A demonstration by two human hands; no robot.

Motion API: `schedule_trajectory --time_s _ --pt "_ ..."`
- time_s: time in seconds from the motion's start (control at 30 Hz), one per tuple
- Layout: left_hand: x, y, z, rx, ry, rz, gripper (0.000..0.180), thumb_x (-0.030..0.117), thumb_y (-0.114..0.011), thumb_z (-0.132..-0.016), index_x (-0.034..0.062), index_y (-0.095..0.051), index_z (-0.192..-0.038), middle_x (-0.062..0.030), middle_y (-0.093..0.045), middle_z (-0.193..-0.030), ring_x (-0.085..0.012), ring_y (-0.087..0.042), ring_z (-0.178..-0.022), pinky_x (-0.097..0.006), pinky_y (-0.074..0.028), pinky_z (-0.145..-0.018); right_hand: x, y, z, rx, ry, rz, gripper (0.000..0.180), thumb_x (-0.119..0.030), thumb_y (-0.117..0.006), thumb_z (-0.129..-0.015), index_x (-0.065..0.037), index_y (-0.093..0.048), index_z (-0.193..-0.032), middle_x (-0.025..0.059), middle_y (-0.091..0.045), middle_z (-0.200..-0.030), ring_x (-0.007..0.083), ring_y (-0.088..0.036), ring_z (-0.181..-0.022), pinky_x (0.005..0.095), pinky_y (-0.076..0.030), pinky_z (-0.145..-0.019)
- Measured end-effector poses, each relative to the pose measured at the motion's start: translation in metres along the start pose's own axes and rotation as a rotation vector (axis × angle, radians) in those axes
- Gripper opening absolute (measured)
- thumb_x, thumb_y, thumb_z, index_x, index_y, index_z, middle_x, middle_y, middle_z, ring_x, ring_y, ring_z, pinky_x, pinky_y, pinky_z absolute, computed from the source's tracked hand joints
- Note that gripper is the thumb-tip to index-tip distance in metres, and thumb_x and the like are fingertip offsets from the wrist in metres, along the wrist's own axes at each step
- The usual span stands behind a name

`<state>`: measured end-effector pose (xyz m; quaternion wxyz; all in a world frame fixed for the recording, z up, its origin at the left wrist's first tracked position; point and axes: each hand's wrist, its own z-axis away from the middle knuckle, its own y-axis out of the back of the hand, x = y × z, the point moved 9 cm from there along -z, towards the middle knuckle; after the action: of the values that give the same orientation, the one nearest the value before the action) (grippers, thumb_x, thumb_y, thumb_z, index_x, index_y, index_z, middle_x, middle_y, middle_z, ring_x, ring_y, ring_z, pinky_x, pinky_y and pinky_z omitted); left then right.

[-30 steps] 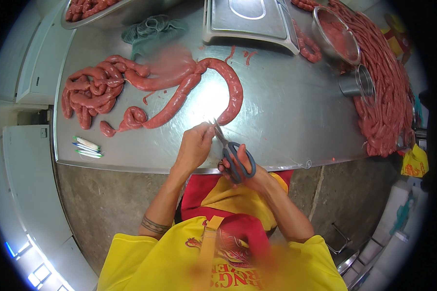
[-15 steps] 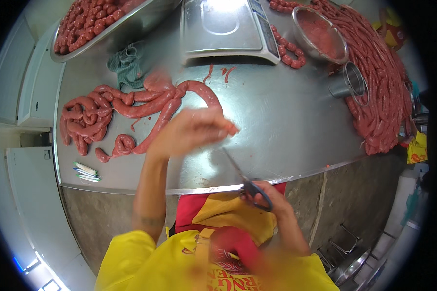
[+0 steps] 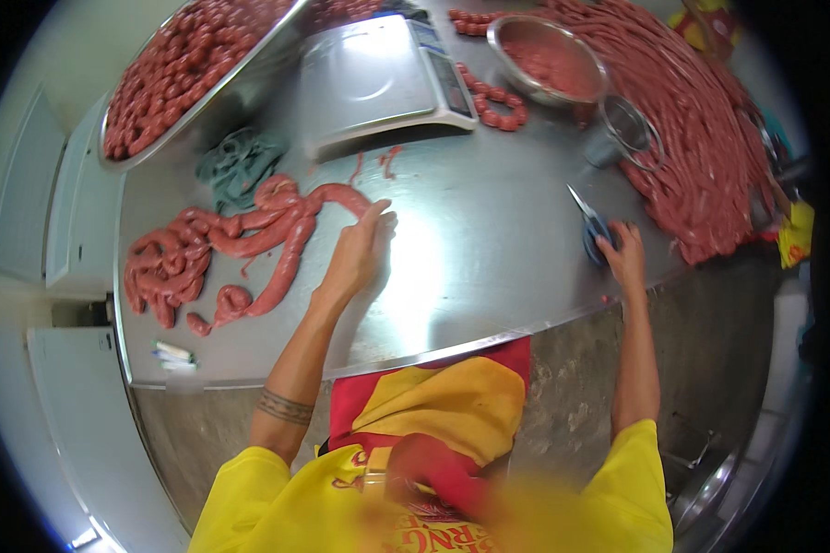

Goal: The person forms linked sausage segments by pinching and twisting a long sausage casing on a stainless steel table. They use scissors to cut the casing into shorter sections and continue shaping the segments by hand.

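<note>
My left hand is at the right end of a long raw sausage, its fingers closed around that end and partly hiding it. The rest of the sausage lies in loops and a coiled heap on the left of the steel table. Farther right, my right hand holds a pair of dark-handled scissors low over the table. Their blades point away from me and to the left.
At the back stand a metal tub of small linked sausages, a scale and a bowl of minced meat. A metal cup and a big sausage pile lie right. A green cloth and pens are left.
My right hand has carried the scissors from the table's front edge away to the right. My left hand has shifted left and lower onto the sausage end. The view has shifted somewhat.
</note>
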<state>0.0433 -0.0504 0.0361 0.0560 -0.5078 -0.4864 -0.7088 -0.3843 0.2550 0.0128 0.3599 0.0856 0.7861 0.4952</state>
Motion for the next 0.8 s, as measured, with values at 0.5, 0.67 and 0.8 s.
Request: schedule_trajectory --time_s 0.5,0.67,0.8 --pt "0.375 -0.305 -0.264 -0.535 -0.793 -0.463 0.027 0.011 -0.064 -0.095 0.0064 -0.075 -0.119 -0.0215 -0.073 -0.123 -0.0375 -0.071 -0.115 -0.045 -0.057 -0.092 0.051 0.016 0.051 0.332 -0.208 0.151 0.029 -0.028 -0.076 -0.094 -0.004 -0.068 -0.109 0.0152 -0.061 -0.113 0.0385 -0.057 -0.109 0.0507 -0.047 -0.094" --pt "0.307 -0.391 -0.335 -0.640 -0.535 -0.962 0.036 0.015 -0.064 -0.095 0.0092 -0.076 -0.128 -0.0198 -0.069 -0.138 -0.0353 -0.069 -0.126 -0.048 -0.057 -0.100 0.049 0.025 0.049 0.363 -0.204 0.071 0.029 -0.030 -0.077 -0.093 -0.005 -0.069 -0.105 0.0130 -0.063 -0.107 0.0361 -0.060 -0.104 0.0495 -0.049 -0.089" --pt "0.280 -0.420 -0.369 -0.639 -0.563 -0.898 0.035 0.020 -0.064 -0.096 0.0069 -0.077 -0.125 -0.0169 -0.070 -0.138 -0.0314 -0.069 -0.126 -0.047 -0.055 -0.104 0.054 0.024 0.051 0.351 -0.223 0.083 0.029 -0.029 -0.079 -0.092 -0.004 -0.069 -0.104 0.0143 -0.065 -0.108 0.0371 -0.061 -0.105 0.0490 -0.050 -0.089"
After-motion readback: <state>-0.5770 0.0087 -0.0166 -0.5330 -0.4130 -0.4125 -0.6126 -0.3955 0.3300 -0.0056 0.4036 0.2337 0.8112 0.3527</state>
